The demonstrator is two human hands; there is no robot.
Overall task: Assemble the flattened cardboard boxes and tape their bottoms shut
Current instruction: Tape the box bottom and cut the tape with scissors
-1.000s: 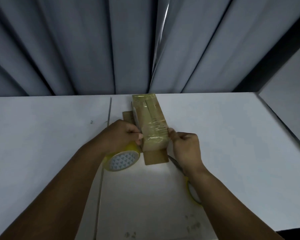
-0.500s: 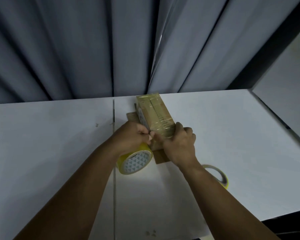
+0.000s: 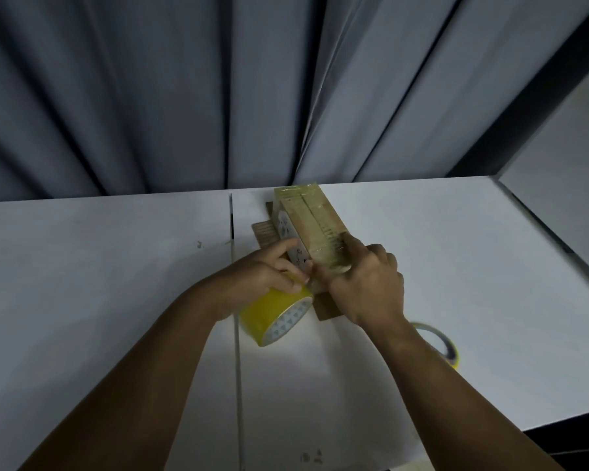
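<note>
White table (image 3: 82,266), grey curtain (image 3: 150,96) behind; left hand (image 3: 262,277) holds yellow tape roll (image 3: 262,317); right hand (image 3: 368,283) clasps cardboard box (image 3: 315,219) end.

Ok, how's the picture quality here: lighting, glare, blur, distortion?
Head view, the only one: dim overall, with a brighter patch on the table below the tape roll; a mild sheen on the taped box; the yellow ring at the right is blurred; the wide-angle lens fans out the curtain folds.

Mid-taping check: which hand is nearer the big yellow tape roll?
Left. The left hand grips the tape roll from above. The right hand is to its right, curled over the near end of the cardboard box, apart from the roll.
</note>
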